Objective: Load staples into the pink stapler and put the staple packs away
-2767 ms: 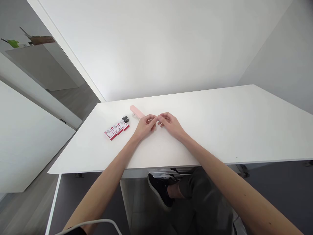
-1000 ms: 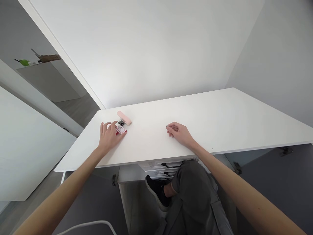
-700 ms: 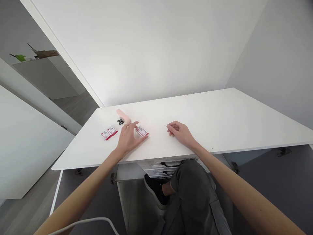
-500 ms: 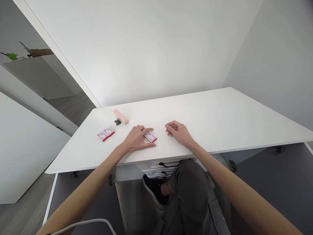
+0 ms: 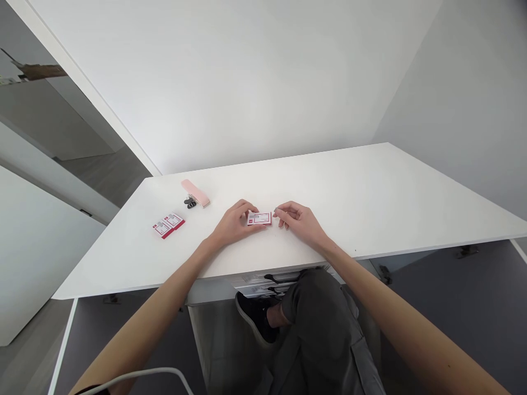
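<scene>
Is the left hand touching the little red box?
Touching. The head view shows the left hand with fingers resting on the red box.

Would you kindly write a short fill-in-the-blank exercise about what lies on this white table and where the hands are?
1. The left hand rests on a small red and white ____.
2. Beside the other two boxes lies a ____ stapler.
3. The right hand is to the ____ of the box.

Missing words: box; pink; right

The small red-and-white box (image 5: 259,219) between the hands and the two like boxes (image 5: 168,225) further left carry printed labels, too small to read.
</scene>
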A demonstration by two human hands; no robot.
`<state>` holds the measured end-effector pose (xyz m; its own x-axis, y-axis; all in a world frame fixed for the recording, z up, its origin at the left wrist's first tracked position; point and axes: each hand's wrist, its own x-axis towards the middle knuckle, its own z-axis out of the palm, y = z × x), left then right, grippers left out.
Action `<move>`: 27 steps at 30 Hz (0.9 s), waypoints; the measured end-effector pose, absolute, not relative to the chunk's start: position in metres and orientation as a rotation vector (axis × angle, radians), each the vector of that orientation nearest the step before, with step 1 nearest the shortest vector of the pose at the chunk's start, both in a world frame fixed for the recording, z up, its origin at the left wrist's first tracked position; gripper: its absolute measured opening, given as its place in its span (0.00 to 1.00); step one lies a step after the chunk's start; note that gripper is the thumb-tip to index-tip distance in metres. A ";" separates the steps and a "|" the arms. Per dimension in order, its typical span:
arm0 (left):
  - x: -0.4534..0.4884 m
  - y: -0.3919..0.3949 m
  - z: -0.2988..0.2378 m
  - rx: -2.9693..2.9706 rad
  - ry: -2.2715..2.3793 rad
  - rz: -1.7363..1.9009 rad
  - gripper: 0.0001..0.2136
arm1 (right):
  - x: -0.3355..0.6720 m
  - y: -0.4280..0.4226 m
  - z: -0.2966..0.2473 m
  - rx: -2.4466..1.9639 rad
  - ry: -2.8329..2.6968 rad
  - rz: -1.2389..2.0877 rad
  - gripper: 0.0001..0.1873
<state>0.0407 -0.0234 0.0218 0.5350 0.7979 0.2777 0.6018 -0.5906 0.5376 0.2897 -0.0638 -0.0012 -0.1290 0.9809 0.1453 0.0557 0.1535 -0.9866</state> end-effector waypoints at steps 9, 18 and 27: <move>0.060 -0.008 0.020 2.320 1.164 0.785 0.22 | 0.290 -0.062 0.001 -1.066 -1.416 1.186 0.21; 0.058 -0.007 0.019 2.340 1.130 0.753 0.22 | 0.288 -0.062 -0.003 -1.191 -1.375 1.112 0.21; 0.060 -0.010 0.019 2.402 1.272 0.756 0.23 | 0.287 -0.062 -0.004 -1.245 -1.367 0.884 0.18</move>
